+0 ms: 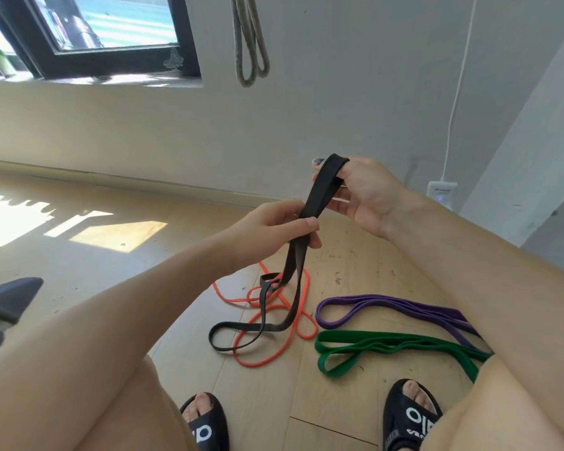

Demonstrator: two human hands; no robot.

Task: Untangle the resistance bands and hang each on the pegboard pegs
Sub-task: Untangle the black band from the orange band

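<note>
A black band (294, 265) runs up from the wooden floor to both my hands. My right hand (363, 193) holds its top loop, which is hooked over my fingers. Lower down, my left hand (274, 229) pinches the same band between thumb and fingers. The band's lower part lies on the floor, crossed with a thin orange band (267, 349). A purple band (388, 307) and a green band (381, 346) lie apart to the right. A grey band (249, 43) hangs on the wall above; its peg is out of frame.
My feet in black sandals (411, 415) stand on the floor near the bands. A white charger (442, 190) with its cable sits by the wall at the right. A window (88, 30) is at the upper left, and a dark chair base (7, 301) at the left edge.
</note>
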